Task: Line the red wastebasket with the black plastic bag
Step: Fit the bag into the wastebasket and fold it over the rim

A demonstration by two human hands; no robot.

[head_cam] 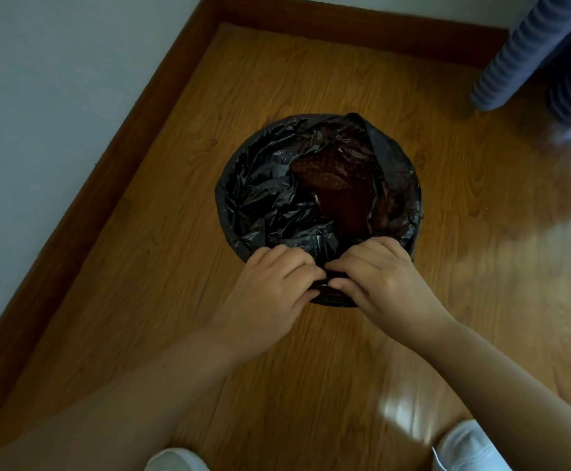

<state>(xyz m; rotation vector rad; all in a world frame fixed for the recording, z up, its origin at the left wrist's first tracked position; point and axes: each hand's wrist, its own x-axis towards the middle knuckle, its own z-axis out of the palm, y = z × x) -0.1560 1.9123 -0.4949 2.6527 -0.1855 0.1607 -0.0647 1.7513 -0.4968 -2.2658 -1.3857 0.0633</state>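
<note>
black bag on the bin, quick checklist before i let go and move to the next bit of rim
1. Both hands gripping the bag edge: ok. The left hand and right hand pinch the black plastic bag at the near rim.
2. Bag folded over the far and left rim: ok, plastic covers it.
3. Far right rim: not ok, a flap stands up there instead of lying folded down.
4. Bag pushed to the bottom: cannot tell; reddish mesh of the red wastebasket shows through thin plastic.
5. Near rim fold finished: cannot tell, hands hide it.
6. Wastebasket upright on the wooden floor: ok.
</note>
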